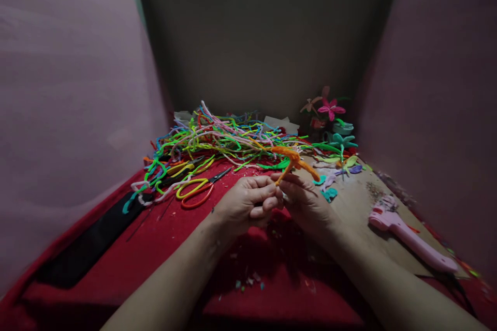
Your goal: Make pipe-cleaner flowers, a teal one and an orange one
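My left hand (245, 206) and my right hand (306, 202) meet above a red cloth (155, 248), fingers pinched together. Between them they hold the stem of an orange pipe-cleaner shape (293, 160) that sticks up with looped ends. Both hands are closed on its lower end. Just behind lies a big tangle of coloured pipe cleaners (217, 139). Scissors with yellow and orange handles (198, 190) rest left of my left hand.
A pink glue gun (407, 235) lies on brown card (361, 207) at the right. Finished pipe-cleaner flowers (331, 108) stand at the back right, with small teal and purple pieces near them. A black strip (93, 243) lies left. Pink walls close both sides.
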Demonstrator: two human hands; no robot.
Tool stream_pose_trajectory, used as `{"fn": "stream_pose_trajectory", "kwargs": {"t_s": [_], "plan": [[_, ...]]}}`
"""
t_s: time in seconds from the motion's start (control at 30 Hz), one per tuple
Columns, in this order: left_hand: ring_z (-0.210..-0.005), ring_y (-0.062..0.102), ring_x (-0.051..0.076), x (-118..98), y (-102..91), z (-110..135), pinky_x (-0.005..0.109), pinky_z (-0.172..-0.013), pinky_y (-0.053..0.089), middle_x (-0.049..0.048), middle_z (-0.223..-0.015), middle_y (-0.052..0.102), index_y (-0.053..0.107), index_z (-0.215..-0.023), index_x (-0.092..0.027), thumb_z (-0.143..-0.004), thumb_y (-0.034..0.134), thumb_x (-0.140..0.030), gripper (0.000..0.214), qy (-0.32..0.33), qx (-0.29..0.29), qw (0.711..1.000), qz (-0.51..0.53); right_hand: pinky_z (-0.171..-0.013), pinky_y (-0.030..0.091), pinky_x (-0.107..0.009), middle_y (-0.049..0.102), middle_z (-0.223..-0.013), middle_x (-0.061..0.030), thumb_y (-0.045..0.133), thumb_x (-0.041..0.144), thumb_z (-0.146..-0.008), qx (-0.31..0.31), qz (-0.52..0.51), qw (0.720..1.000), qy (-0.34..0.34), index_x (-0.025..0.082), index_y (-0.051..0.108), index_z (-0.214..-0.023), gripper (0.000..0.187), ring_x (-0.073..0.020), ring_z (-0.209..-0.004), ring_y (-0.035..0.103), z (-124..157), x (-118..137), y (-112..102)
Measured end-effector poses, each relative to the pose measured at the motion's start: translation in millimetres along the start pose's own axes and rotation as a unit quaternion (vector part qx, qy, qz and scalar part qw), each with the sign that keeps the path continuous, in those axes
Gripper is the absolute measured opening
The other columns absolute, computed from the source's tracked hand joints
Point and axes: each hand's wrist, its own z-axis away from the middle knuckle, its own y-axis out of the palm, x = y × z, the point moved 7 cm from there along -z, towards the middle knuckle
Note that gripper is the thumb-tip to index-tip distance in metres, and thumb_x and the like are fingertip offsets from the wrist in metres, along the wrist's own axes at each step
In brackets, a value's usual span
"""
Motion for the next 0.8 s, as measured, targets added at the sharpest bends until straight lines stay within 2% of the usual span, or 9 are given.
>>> {"fn": "stream_pose_trajectory", "kwargs": {"t_s": [0.07,0.13,0.17,0.23,0.3,0.37,0.43,0.63,0.8], "plan": [[-0.032,0.020,0.000,-3,0.3,1,0.014,-0.033,0.017,-0.0076,-0.048,0.042,0.052,-0.070,-0.015,-0.080,0.054,-0.032,0.020,0.017,-0.027,0.997,-0.070,-0.050,0.038,-0.024,0.060,-0.061,0.0008,0.074,0.025,-0.061,-0.018,-0.008,1.000,-0.008,0.018,0.070,-0.075,0.016,-0.0096,-0.052,0.048,0,1,-1],[-0.035,0.030,0.002,-10,-3.1,3,0.016,-0.036,0.023,-0.0052,-0.051,0.046,0.052,-0.068,-0.015,-0.083,0.049,-0.031,0.022,0.068,-0.095,0.972,-0.203,-0.049,0.039,-0.024,0.060,-0.060,0.0011,0.077,0.023,-0.055,-0.056,-0.026,0.998,-0.004,0.018,0.068,-0.067,0.015,-0.0097,-0.052,0.048,0,0,-5],[-0.039,0.036,0.004,-14,-4.6,5,0.017,-0.039,0.028,-0.0039,-0.054,0.049,0.054,-0.070,-0.015,-0.083,0.049,-0.029,0.019,0.107,-0.136,0.943,-0.283,-0.049,0.039,-0.023,0.061,-0.061,0.0012,0.077,0.021,-0.053,-0.075,-0.037,0.996,-0.001,0.018,0.068,-0.065,0.016,-0.0097,-0.052,0.049,0,-1,-8],[-0.051,0.047,0.007,-23,-3.1,10,0.019,-0.049,0.034,-0.0013,-0.063,0.055,0.058,-0.080,-0.016,-0.081,0.050,-0.022,0.011,0.194,-0.199,0.857,-0.433,-0.049,0.040,-0.023,0.062,-0.064,0.0017,0.078,0.018,-0.052,-0.105,-0.051,0.993,-0.002,0.019,0.067,-0.065,0.018,-0.0095,-0.054,0.049,0,-3,-12],[-0.059,0.050,0.010,-24,1.0,13,0.021,-0.058,0.037,0.0005,-0.068,0.057,0.059,-0.085,-0.016,-0.082,0.048,-0.019,0.011,0.260,-0.224,0.776,-0.529,-0.049,0.039,-0.022,0.061,-0.063,0.0029,0.078,0.018,-0.053,-0.119,-0.047,0.992,-0.013,0.020,0.067,-0.068,0.019,-0.0086,-0.053,0.049,1,-4,-15],[-0.058,0.048,0.009,-22,0.5,14,0.022,-0.059,0.036,0.0000,-0.065,0.055,0.058,-0.079,-0.016,-0.084,0.044,-0.018,0.015,0.280,-0.233,0.744,-0.560,-0.049,0.037,-0.022,0.060,-0.062,0.0038,0.078,0.021,-0.056,-0.113,-0.021,0.993,-0.021,0.020,0.067,-0.071,0.018,-0.0080,-0.052,0.047,1,-4,-15],[-0.053,0.044,0.008,-20,-4.1,12,0.021,-0.055,0.034,-0.0018,-0.059,0.051,0.057,-0.073,-0.016,-0.086,0.043,-0.021,0.020,0.261,-0.236,0.767,-0.536,-0.049,0.035,-0.022,0.059,-0.063,0.0035,0.076,0.024,-0.060,-0.096,0.015,0.995,-0.029,0.019,0.067,-0.073,0.016,-0.0083,-0.053,0.046,1,-3,-13],[-0.042,0.033,0.004,-18,-11.1,6,0.017,-0.043,0.028,-0.0061,-0.052,0.043,0.059,-0.076,-0.015,-0.082,0.047,-0.027,0.017,0.160,-0.197,0.917,-0.306,-0.054,0.035,-0.025,0.059,-0.067,0.0011,0.070,0.027,-0.069,-0.021,0.078,0.996,-0.041,0.019,0.069,-0.078,0.012,-0.0096,-0.056,0.046,-1,1,-6],[-0.035,0.029,0.002,-14,-11.7,4,0.015,-0.036,0.023,-0.0075,-0.046,0.043,0.057,-0.076,-0.014,-0.077,0.054,-0.026,0.012,0.094,-0.166,0.967,-0.171,-0.055,0.036,-0.026,0.063,-0.072,-0.0005,0.071,0.025,-0.067,-0.014,0.056,0.998,-0.036,0.021,0.071,-0.082,0.016,-0.0104,-0.058,0.047,-2,2,-6]]}}
